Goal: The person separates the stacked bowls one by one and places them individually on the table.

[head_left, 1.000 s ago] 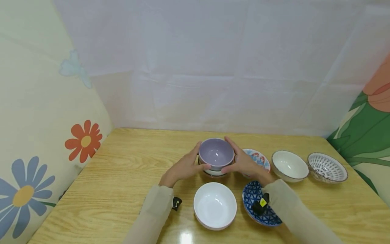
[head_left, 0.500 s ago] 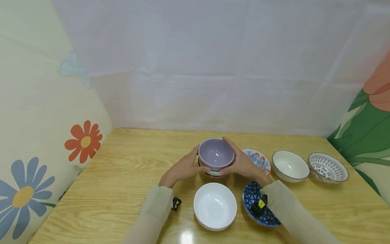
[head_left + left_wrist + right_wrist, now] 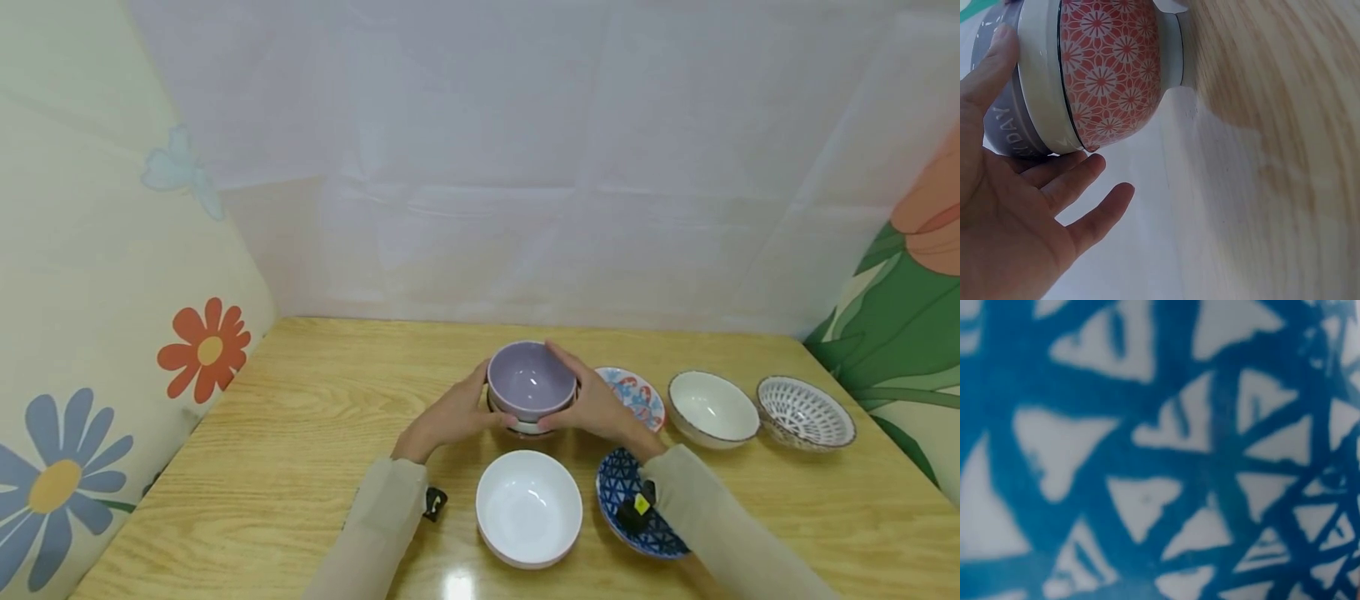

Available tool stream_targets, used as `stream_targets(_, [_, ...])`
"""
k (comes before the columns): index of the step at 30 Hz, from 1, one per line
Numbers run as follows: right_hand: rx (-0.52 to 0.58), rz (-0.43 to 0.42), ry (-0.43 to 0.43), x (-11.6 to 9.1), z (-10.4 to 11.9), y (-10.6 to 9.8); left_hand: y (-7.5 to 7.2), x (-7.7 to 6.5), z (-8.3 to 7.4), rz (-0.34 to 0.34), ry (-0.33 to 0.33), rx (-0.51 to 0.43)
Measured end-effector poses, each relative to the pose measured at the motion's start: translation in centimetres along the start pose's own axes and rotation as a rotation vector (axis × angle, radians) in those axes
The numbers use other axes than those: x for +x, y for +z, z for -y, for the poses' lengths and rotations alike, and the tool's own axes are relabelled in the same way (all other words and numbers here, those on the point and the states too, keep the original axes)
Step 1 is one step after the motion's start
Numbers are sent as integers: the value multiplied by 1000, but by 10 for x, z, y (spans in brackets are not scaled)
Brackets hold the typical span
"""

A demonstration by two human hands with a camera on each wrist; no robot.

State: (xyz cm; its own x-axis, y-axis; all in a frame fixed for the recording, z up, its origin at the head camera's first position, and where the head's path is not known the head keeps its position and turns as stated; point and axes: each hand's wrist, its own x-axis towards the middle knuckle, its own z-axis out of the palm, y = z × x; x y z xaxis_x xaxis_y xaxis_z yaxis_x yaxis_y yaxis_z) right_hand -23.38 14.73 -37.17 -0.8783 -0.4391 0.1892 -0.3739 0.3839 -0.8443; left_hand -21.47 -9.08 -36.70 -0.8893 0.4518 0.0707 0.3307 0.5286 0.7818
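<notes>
A purple bowl (image 3: 532, 377) sits on top of a stack, upright, in the head view. Both my hands grip it from the sides, left hand (image 3: 453, 410) and right hand (image 3: 596, 404), thumbs toward me along its near side. Beneath it, the left wrist view shows a cream band (image 3: 1038, 69) and a red bowl (image 3: 1110, 69) with white flower patterning, its white foot on the table. There my left thumb lies against the purple bowl's lettered grey-looking wall, and the lower fingers extend past the stack. My right hand is out of sight in the right wrist view.
Nearer me stand a white bowl (image 3: 529, 508) and a blue patterned bowl (image 3: 619, 483), partly under my right wrist; its triangles fill the right wrist view. To the right are a red-and-blue patterned dish (image 3: 637, 396), a dark-rimmed white bowl (image 3: 712, 406) and a grey-patterned bowl (image 3: 806, 412).
My right fingers have shifted slightly along the purple bowl's rim, the index fingertip now lapping over its far right edge. My left hand has slid down a little. The bowls have hardly moved.
</notes>
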Motion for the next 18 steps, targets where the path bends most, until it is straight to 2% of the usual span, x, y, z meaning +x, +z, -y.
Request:
stream_targets(5, [-24,-2,-4,-1,-1,1,2,1,1,5,-8,8])
stream_targets(18, [-77,-84,-9,-2,0,5,2,0,-1,0,-3,-1])
